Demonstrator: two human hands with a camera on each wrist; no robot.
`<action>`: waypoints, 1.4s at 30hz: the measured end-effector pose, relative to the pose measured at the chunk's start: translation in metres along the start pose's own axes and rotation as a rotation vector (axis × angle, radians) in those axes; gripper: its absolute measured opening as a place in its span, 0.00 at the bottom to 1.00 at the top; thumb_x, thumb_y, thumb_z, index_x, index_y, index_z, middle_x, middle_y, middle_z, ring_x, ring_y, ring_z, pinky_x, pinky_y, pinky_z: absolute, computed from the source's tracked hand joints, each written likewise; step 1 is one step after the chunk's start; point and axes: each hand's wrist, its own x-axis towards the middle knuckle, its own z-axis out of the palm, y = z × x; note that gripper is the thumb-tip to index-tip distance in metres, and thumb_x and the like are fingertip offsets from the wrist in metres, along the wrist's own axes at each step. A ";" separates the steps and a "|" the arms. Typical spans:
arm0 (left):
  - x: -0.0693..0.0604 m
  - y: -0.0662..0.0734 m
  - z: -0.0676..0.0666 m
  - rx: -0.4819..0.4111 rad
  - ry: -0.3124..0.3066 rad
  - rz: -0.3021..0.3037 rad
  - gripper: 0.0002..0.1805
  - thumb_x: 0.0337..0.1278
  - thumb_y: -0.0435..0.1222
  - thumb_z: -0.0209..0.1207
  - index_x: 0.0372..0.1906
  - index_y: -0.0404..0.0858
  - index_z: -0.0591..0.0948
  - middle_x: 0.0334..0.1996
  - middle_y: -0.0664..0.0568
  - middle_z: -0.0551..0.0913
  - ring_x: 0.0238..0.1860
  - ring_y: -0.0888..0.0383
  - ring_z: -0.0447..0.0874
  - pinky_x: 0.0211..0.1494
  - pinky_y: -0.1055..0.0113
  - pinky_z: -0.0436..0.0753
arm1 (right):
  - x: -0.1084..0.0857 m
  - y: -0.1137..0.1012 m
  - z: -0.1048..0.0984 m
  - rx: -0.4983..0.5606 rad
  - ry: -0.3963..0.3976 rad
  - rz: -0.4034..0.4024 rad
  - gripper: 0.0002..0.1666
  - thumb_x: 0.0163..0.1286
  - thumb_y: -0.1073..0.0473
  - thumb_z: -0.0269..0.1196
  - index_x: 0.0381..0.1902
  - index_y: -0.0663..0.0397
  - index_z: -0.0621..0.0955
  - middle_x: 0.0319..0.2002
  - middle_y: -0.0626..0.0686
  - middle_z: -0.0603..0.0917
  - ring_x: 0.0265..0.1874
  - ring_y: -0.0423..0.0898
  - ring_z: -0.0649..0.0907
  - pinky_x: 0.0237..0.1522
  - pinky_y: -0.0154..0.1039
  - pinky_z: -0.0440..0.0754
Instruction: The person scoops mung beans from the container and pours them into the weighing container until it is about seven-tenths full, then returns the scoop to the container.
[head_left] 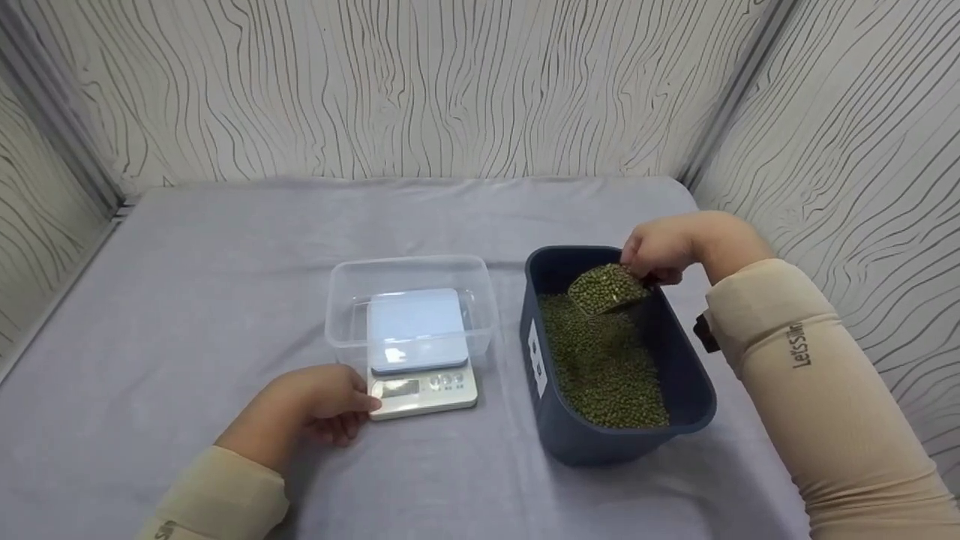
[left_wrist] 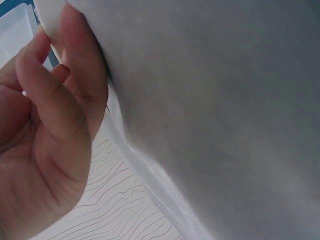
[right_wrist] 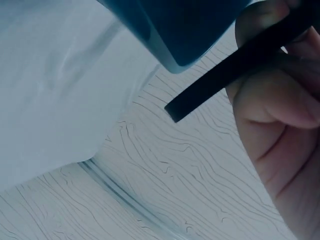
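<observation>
In the head view my right hand point(head_left: 664, 246) grips the handle of a clear scoop heaped with mung beans point(head_left: 606, 289). The scoop is tilted, inside the top of a dark blue bin point(head_left: 551, 420) partly filled with green mung beans point(head_left: 611, 382). Its black handle point(right_wrist: 225, 75) shows between the fingers in the right wrist view. My left hand point(head_left: 322, 397) pinches the near left corner of a white kitchen scale point(head_left: 424, 401), thumb on top and other fingers curled below. A clear plastic container point(head_left: 409, 271) stands over the scale's platform, which shows through it.
A grey-lilac cloth point(head_left: 225, 300) covers the table. Wood-grain patterned panels point(head_left: 420, 90) enclose the back and sides. The bin stands right of the scale, with a narrow strip of cloth between them.
</observation>
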 end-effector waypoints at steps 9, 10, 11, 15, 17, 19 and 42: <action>-0.003 0.000 -0.001 0.003 0.001 0.005 0.12 0.59 0.41 0.56 0.27 0.35 0.77 0.18 0.49 0.79 0.16 0.59 0.76 0.18 0.71 0.74 | 0.002 0.009 -0.002 0.089 0.025 0.081 0.20 0.57 0.73 0.41 0.11 0.49 0.60 0.09 0.46 0.63 0.09 0.39 0.63 0.15 0.34 0.66; -0.003 0.000 -0.001 0.007 -0.003 0.006 0.12 0.59 0.40 0.56 0.27 0.35 0.77 0.19 0.49 0.79 0.17 0.59 0.76 0.18 0.71 0.74 | 0.003 0.009 -0.002 0.103 0.035 0.086 0.20 0.58 0.73 0.42 0.11 0.49 0.60 0.10 0.46 0.63 0.09 0.39 0.63 0.15 0.34 0.66; -0.003 0.001 -0.002 0.013 -0.013 0.006 0.12 0.59 0.40 0.55 0.27 0.35 0.77 0.19 0.49 0.79 0.17 0.59 0.76 0.19 0.71 0.74 | 0.003 0.010 -0.001 0.111 0.045 0.091 0.20 0.59 0.72 0.42 0.11 0.49 0.60 0.10 0.46 0.63 0.10 0.39 0.63 0.15 0.34 0.66; -0.003 0.002 -0.002 0.025 -0.030 -0.003 0.12 0.60 0.41 0.54 0.27 0.36 0.77 0.19 0.49 0.79 0.17 0.59 0.76 0.19 0.71 0.74 | 0.005 0.014 0.000 0.132 0.070 0.103 0.19 0.63 0.70 0.43 0.14 0.49 0.61 0.13 0.47 0.67 0.12 0.38 0.65 0.16 0.32 0.67; -0.002 0.002 -0.002 0.030 -0.031 -0.004 0.12 0.59 0.41 0.55 0.28 0.36 0.76 0.19 0.49 0.79 0.17 0.60 0.76 0.18 0.72 0.74 | 0.006 0.017 0.000 0.143 0.076 0.109 0.18 0.63 0.69 0.43 0.15 0.49 0.62 0.14 0.48 0.70 0.13 0.38 0.66 0.17 0.31 0.67; -0.001 0.001 -0.002 0.039 -0.025 -0.002 0.12 0.58 0.41 0.56 0.27 0.36 0.76 0.19 0.49 0.79 0.17 0.59 0.75 0.18 0.72 0.73 | 0.006 0.018 0.000 0.158 0.083 0.122 0.17 0.64 0.69 0.43 0.16 0.50 0.64 0.16 0.49 0.73 0.14 0.38 0.67 0.18 0.30 0.67; -0.004 0.001 0.000 0.026 0.003 -0.004 0.11 0.54 0.41 0.60 0.27 0.36 0.76 0.19 0.49 0.78 0.18 0.59 0.75 0.19 0.71 0.74 | 0.000 0.019 -0.003 0.133 0.122 0.122 0.16 0.66 0.66 0.43 0.18 0.50 0.67 0.18 0.49 0.74 0.15 0.38 0.68 0.20 0.30 0.67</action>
